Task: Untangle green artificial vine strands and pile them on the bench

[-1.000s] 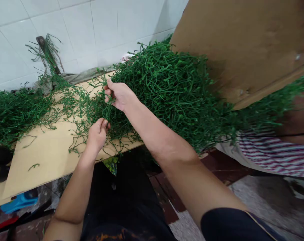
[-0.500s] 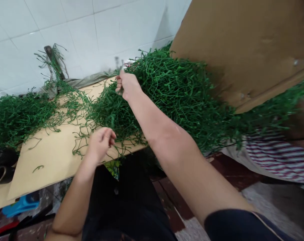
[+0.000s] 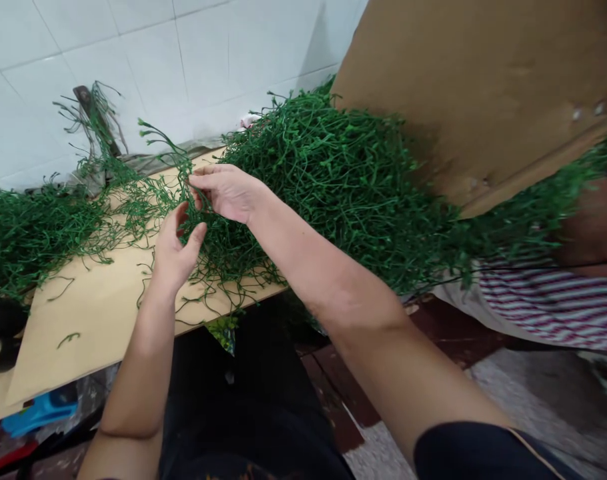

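Note:
Between the fingers of my right hand (image 3: 228,190) is a small bunch of green plastic stems (image 3: 166,141), its tips pointing up and left. Just below and to the left, my left hand (image 3: 176,247) has thumb and fingers apart, with nothing visibly held. Behind and right of both hands rises a large heap of tangled green stems (image 3: 328,167). Loose stems are scattered under the hands on the tan board (image 3: 98,313). A smaller pile of stems (image 3: 28,233) lies at the left.
A big brown board (image 3: 463,87) leans over the heap at upper right. A dark upright post (image 3: 96,117) draped with stems stands by the tiled wall (image 3: 133,53). Another person's striped clothing (image 3: 548,300) shows at right. A blue plastic object (image 3: 41,413) lies below the board.
My right hand has come left and slightly down from the heap's back edge, carrying the bunch of stems. The left hand has risen toward it, and its fingers have spread.

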`<action>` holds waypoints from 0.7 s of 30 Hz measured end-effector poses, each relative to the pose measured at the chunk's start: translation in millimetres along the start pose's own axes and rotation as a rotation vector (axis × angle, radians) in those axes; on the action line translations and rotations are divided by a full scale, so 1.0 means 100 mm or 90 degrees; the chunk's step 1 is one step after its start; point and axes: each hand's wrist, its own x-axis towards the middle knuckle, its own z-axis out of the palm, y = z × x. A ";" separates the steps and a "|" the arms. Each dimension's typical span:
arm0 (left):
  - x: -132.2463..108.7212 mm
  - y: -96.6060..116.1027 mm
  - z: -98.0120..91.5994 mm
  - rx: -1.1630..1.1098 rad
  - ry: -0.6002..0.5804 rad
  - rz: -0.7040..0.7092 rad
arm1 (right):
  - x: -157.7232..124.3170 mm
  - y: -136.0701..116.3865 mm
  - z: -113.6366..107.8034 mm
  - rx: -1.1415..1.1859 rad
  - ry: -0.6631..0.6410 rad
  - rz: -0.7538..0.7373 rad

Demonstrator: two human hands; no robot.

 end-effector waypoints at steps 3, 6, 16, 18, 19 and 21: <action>0.05 0.01 0.16 -0.051 -0.107 -0.062 | -0.02 -0.03 0.03 0.009 0.032 -0.013; -0.01 0.02 0.22 -0.018 -0.138 -0.091 | 0.01 -0.04 0.01 0.015 0.084 -0.014; -0.67 0.30 0.22 0.127 -0.355 0.085 | 0.33 0.02 -0.27 0.081 0.283 -0.050; -0.66 0.29 0.18 0.129 -0.333 0.053 | 0.28 -0.05 -0.31 0.062 0.261 -0.059; -0.60 0.26 0.15 0.116 -0.250 0.013 | 0.24 -0.08 -0.30 0.047 0.232 -0.059; -0.42 0.17 0.11 0.070 -0.037 -0.050 | 0.15 -0.10 -0.24 0.029 0.178 -0.050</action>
